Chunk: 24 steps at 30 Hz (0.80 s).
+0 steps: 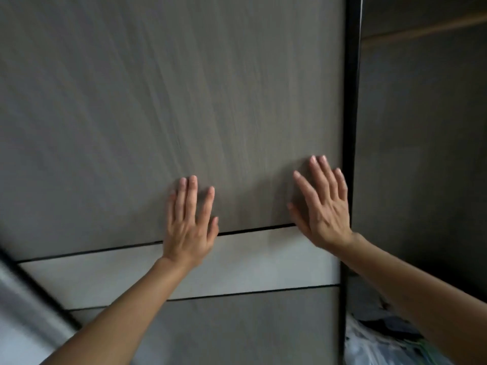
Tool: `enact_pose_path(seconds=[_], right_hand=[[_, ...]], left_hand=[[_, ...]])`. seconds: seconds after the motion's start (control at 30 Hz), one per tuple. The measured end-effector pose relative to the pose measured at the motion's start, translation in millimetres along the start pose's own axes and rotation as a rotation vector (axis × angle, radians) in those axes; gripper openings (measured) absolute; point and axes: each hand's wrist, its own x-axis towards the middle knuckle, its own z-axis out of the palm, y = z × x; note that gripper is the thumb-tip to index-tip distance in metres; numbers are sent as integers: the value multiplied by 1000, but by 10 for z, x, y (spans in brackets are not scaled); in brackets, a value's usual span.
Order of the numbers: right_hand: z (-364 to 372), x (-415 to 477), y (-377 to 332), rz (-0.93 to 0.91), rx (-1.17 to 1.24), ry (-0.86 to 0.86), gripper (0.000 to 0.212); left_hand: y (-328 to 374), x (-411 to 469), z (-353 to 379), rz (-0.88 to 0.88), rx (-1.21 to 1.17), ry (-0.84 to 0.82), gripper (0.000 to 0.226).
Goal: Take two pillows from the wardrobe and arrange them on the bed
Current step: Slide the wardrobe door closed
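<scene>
A grey-brown wardrobe sliding door (184,101) fills most of the view, with a paler horizontal band (250,262) across it. My left hand (188,225) lies flat on the door, fingers apart, over the seam above the band. My right hand (322,204) is also flat on the door, close to its black right edge (351,127). Neither hand holds anything. No pillow shows clearly.
Right of the black door edge the wardrobe interior (421,154) is dark and open, with a wooden rail (427,27) near the top. Pale crumpled fabric or bags (382,343) lie at the bottom right. A light blurred surface (21,312) sits at lower left.
</scene>
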Motion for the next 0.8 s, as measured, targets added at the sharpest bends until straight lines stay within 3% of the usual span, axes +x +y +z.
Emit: enact_pose_path(seconds=[0.1,0.2,0.8], right_hand=[[37,257,-37,130,-26,71,65],[89,309,-105,232,-82,108,61],[-198,216,468,299,-345,32,63]], left_hand=[[-128,10,116,103,-46,90,59],[-70,34,188,82,-117,136,58],[83,335,88,517,-185,182,40]])
